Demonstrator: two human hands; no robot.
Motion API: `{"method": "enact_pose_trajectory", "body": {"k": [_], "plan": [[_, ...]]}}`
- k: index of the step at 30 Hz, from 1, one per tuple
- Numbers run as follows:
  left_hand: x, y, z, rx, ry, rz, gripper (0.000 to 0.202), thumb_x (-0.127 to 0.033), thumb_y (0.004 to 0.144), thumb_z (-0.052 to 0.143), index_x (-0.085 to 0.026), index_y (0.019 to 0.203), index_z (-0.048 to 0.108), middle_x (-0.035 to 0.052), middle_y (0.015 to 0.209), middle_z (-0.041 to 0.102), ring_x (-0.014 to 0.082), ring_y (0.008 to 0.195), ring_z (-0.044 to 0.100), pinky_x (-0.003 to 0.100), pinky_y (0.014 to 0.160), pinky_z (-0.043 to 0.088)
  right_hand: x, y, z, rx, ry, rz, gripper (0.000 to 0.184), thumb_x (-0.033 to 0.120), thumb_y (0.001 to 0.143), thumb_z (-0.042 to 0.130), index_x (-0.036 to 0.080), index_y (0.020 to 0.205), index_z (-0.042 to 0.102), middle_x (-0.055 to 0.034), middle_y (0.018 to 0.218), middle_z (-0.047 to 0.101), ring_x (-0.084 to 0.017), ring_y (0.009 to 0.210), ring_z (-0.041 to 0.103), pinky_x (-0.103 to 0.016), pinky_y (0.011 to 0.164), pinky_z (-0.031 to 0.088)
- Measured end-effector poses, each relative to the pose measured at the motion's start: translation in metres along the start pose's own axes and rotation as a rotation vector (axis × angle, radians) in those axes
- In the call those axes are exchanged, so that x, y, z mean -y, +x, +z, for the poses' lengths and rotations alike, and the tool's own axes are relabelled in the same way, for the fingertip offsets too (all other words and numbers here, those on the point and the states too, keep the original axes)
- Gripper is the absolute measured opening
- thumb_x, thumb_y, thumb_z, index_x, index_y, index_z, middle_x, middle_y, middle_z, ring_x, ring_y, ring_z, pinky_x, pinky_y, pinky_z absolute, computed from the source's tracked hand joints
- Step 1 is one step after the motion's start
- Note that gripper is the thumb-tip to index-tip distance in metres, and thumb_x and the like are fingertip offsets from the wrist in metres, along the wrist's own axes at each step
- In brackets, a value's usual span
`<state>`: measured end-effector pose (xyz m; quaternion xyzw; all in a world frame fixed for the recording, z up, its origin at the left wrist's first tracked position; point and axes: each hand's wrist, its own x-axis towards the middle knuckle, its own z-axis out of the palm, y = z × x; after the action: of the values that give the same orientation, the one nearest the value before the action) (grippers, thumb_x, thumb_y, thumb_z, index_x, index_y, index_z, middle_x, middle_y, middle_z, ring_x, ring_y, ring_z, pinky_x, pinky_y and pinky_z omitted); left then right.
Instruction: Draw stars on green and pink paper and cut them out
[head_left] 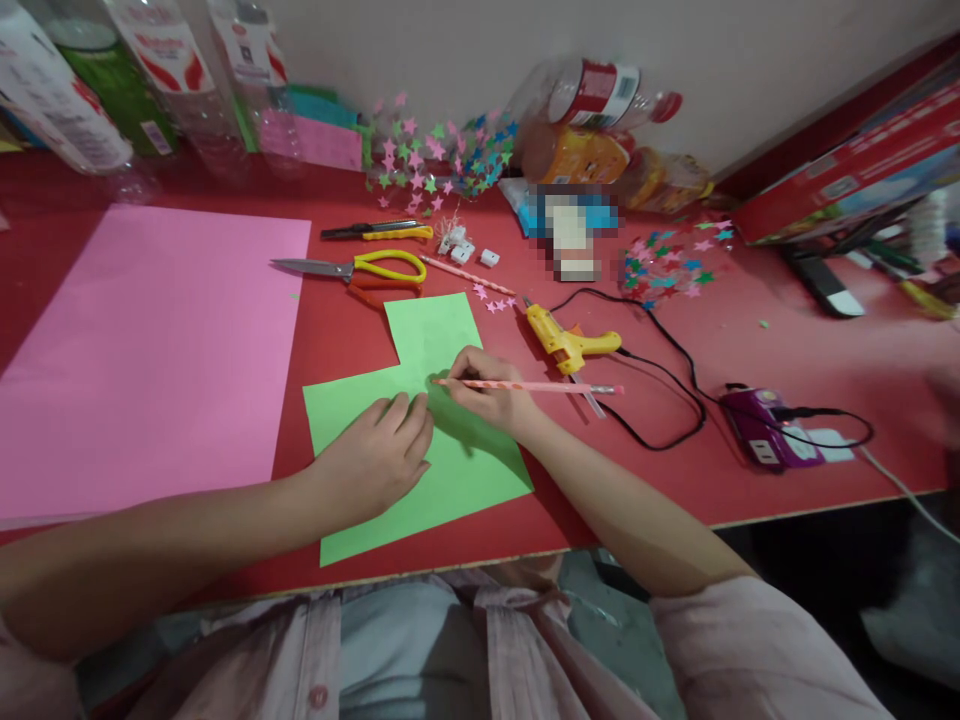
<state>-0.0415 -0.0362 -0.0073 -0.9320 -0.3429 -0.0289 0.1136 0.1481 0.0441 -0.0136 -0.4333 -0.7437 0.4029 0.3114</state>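
Gripped in my right hand [484, 385] is a pink patterned pencil [555, 387], its tip down on a sheet of green paper [375, 540]. The pencil's eraser end points to the right. My left hand [382, 450] lies flat on the same paper, fingers stretched toward the pencil tip. The paper has a stepped outline, with a narrower part reaching away from me. Just beyond it are yellow-handled scissors [390, 266] and a second pink pencil [469, 275]. Whether a line is drawn under the tip is too small to tell.
Pink paper [165, 350] covers the table's left. A yellow glue gun [570, 340] lies right of my hand, its black cord running to a purple power adapter [769, 430]. A utility knife [379, 231], paper stars [427, 160] and plastic bottles [600, 95] sit toward the wall.
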Motion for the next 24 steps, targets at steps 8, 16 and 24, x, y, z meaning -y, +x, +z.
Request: {"method": "enact_pose_trajectory", "body": {"k": [8,16,24], "plan": [[0.0,-0.0003,0.0011,0.003,0.012,0.005,0.047,-0.034,0.095,0.038,0.0,0.124,0.055,0.0243,0.129,0.055,0.0338,0.112,0.054,0.043,0.09,0.04,0.0021,0.0002,0.001,0.017,-0.05,-0.036,0.017,0.029,0.079,0.054,0.02,0.067,0.046,0.0038,0.06,0.049,-0.008,0.055,0.04,-0.022,0.051,0.032],[0.0002,0.0003,-0.0016,0.013,0.018,0.006,0.046,-0.033,0.096,0.038,-0.001,0.124,0.055,0.0243,0.129,0.055,0.0329,0.112,0.054,0.043,0.09,0.04,-0.0009,-0.0006,0.0022,-0.031,-0.067,0.01,0.013,0.024,0.076,0.053,0.02,0.066,0.045,0.0044,0.059,0.047,-0.008,0.053,0.039,-0.022,0.049,0.03],[0.0002,0.0001,-0.0005,0.019,0.014,0.01,0.047,-0.032,0.095,0.038,0.0,0.125,0.054,0.0244,0.13,0.054,0.0335,0.111,0.054,0.043,0.089,0.04,-0.003,-0.0019,0.0039,-0.107,-0.101,0.029,0.013,0.019,0.073,0.052,0.02,0.064,0.043,0.005,0.057,0.046,-0.008,0.051,0.038,-0.022,0.048,0.029]]}}
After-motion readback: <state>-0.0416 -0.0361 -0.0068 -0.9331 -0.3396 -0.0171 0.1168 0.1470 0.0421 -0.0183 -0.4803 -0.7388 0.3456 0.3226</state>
